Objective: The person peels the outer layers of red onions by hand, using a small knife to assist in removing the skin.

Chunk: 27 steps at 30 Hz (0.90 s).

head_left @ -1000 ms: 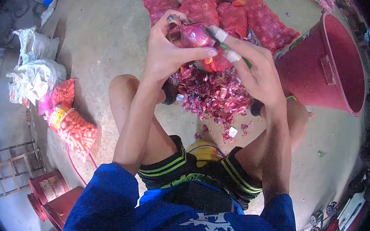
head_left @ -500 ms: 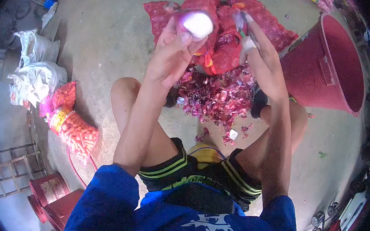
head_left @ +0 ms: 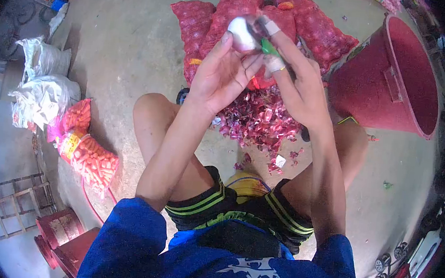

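My left hand (head_left: 218, 80) grips a partly peeled red onion (head_left: 238, 32), its pale white flesh showing. Against the onion's right side, my right hand (head_left: 300, 85) holds a small knife (head_left: 269, 48) with a green handle; its blade is blurred by motion. Pale wraps cover the thumb and a fingertip of that hand. Beneath both hands, a heap of purple-red onion skins (head_left: 258, 118) lies on the floor between my feet. Red mesh sacks of onions (head_left: 239, 13) lie just beyond the heap.
A large red tub (head_left: 364, 88) stands at the right. On the left are white sacks (head_left: 49, 94) and a mesh bag of carrots (head_left: 93, 159). Red stools (head_left: 63, 231) sit at the lower left, wheeled items (head_left: 383, 269) at the lower right. I sit on something yellow (head_left: 248, 186).
My right hand has moved left with the knife and now meets the onion. My left hand has shifted slightly right, and the onion is turned differently.
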{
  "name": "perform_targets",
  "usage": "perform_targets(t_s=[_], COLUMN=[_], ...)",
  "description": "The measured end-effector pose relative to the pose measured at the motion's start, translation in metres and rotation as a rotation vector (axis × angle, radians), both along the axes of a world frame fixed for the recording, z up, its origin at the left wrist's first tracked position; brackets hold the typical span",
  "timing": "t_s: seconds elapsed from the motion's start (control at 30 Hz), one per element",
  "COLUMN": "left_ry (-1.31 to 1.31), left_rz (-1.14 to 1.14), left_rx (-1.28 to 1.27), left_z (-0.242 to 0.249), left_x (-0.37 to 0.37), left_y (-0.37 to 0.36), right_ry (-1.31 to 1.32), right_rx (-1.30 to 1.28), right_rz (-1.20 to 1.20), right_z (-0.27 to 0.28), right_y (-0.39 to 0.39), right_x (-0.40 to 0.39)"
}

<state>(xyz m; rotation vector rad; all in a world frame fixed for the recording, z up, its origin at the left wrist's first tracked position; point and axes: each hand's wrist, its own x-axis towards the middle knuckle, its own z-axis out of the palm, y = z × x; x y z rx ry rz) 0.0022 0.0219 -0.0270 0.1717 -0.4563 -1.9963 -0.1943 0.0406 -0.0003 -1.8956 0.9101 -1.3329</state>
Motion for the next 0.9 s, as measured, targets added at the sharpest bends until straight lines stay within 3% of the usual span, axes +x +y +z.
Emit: perform_targets(t_s=[0.3, 0.43, 0.5, 0.57, 0.63, 0.7, 0.77, 0.9], left_ry=[-0.171, -0.270, -0.324, -0.323, -0.392, -0.466, -0.527, -0.424], left_rz=[0.094, 0.079, 0.079, 0.107, 0.142, 0.184, 0.158, 0.092], left_rx=[0.003, -0.076, -0.105, -0.234, -0.257, -0.273, -0.229, -0.124], left_z=[-0.002, -0.002, -0.001, 0.010, 0.009, 0.005, 0.003, 0.005], left_x=[0.000, -0.002, -0.002, -0.005, 0.000, 0.011, 0.020, 0.021], left_y=[-0.004, -0.001, 0.004, 0.008, 0.006, 0.004, 0.001, 0.005], right_ry=[0.150, 0.103, -0.020, 0.044, -0.075, -0.130, -0.122, -0.037], right_rx=[-0.230, -0.229, -0.063, -0.080, 0.218, 0.194, 0.320, 0.486], right_rz=[-0.142, -0.191, -0.296, -0.355, -0.170, -0.030, 0.289, 0.368], right_z=[0.001, -0.004, -0.003, -0.012, -0.006, 0.007, 0.020, 0.033], right_y=[-0.003, -0.013, -0.015, -0.023, -0.020, -0.008, 0.002, 0.010], right_x=[0.004, 0.003, 0.000, -0.022, -0.030, -0.029, -0.032, -0.028])
